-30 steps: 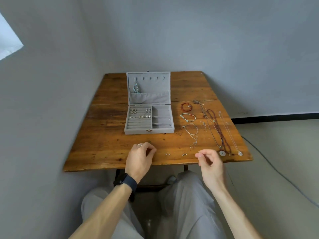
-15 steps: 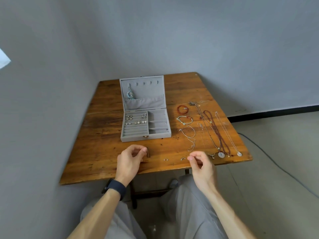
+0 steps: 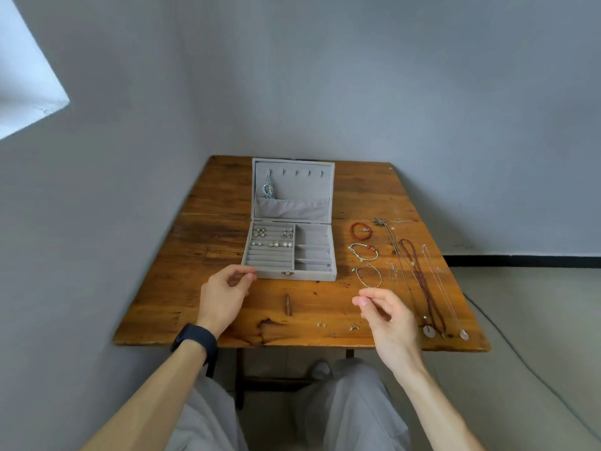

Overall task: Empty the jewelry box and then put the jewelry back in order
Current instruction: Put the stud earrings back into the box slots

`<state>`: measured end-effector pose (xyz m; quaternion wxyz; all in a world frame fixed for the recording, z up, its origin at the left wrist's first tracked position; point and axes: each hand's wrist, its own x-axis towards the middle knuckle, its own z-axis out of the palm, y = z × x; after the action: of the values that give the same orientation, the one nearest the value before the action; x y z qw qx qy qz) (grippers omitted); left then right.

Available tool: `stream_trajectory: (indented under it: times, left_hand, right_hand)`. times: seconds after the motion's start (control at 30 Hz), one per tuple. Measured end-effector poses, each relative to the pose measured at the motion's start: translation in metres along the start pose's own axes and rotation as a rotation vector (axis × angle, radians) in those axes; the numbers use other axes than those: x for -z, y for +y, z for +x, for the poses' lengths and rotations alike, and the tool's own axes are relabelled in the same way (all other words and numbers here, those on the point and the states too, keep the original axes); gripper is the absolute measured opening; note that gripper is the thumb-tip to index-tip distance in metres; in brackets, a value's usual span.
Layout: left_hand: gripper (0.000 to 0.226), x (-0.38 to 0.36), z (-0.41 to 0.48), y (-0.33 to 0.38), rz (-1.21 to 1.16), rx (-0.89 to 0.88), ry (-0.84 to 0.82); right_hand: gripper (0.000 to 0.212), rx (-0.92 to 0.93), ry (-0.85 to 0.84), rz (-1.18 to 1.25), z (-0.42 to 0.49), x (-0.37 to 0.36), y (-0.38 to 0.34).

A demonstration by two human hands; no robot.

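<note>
The jewelry box (image 3: 292, 252) stands open on the table (image 3: 169, 281), with earrings (image 3: 273, 239) in its left compartment. The left hand (image 3: 224, 297) hovers at the box's front-left corner, fingers curled. The right hand (image 3: 387, 317), in front of the box to its right, has thumb and forefinger pinched together; any item between them is too small to tell. Bracelets (image 3: 360, 230) and necklaces (image 3: 419, 275) lie right of the box.

Bare forearms; black smartwatch (image 3: 195, 340) on left wrist; light grey trousers (image 3: 351, 415).

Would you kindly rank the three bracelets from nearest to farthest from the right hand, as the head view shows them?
1. Thin wire bracelet, just beyond the right hand.
2. Green cord bracelet, farther back.
3. Red bead bracelet, farthest, beside the jewelry box.
</note>
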<state>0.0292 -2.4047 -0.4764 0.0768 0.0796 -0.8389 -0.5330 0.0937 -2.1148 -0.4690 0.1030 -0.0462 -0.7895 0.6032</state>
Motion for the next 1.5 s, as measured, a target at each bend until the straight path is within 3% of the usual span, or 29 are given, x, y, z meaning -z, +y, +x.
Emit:
stream_trajectory:
  times: [0.23,0.73,1.13,1.3,1.5]
  left_hand:
    - [0.005,0.016,0.007,-0.033,-0.03,0.074,0.225]
    - [0.013,0.01,0.012,-0.045,-0.03,0.056,0.238]
    - [0.012,0.01,0.011,-0.044,0.002,0.05,0.235]
    - [0.012,0.009,0.01,-0.044,0.011,0.051,0.24]
    - [0.014,0.009,0.009,-0.043,0.028,0.04,0.24]
  right_hand:
    - [0.014,0.059,-0.236,-0.173,0.06,-0.043,-0.031]
    - [0.017,0.203,-0.554,-0.921,0.161,-0.124,-0.038]
    - [0.019,0.091,-0.566,-1.05,0.169,-0.14,-0.054]
    - [0.012,0.093,-0.412,-0.966,0.161,-0.143,-0.047]
    - [0.018,-0.069,-0.315,-0.815,0.16,-0.15,-0.042]
